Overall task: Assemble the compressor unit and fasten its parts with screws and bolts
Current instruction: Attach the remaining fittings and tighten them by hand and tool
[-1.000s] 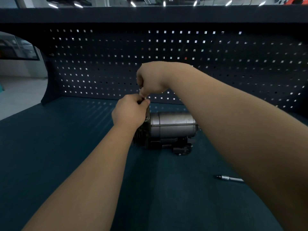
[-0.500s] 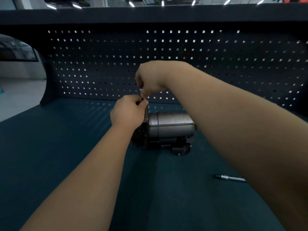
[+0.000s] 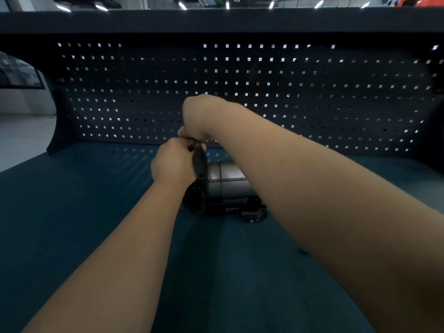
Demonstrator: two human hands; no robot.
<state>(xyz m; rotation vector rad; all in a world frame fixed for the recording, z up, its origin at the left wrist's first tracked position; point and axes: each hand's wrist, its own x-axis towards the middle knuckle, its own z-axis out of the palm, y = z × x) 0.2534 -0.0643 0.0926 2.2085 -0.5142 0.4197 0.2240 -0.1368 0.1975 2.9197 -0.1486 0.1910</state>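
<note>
The compressor unit lies on its side on the dark teal bench, a silver cylinder [image 3: 229, 181] with a black finned end housing [image 3: 195, 198] at its left and a black bracket [image 3: 252, 212] below. My left hand [image 3: 171, 164] is closed over the top of the black end housing. My right hand [image 3: 200, 116] reaches in from above, its fingertips pinched together right against my left hand's thumb, over the housing's top edge. A small dark fastener seems held in that pinch, but the fingers hide most of it.
A black pegboard [image 3: 312, 97] closes the back of the bench, with a shelf above it. The tip of a slim silver tool [image 3: 304, 251] shows on the bench just under my right forearm. The bench's left edge [image 3: 21, 164] opens to the floor.
My right hand has dropped lower, its fingertips now touching my left hand. My right forearm now covers most of the silver tool on the bench. The compressor stays put.
</note>
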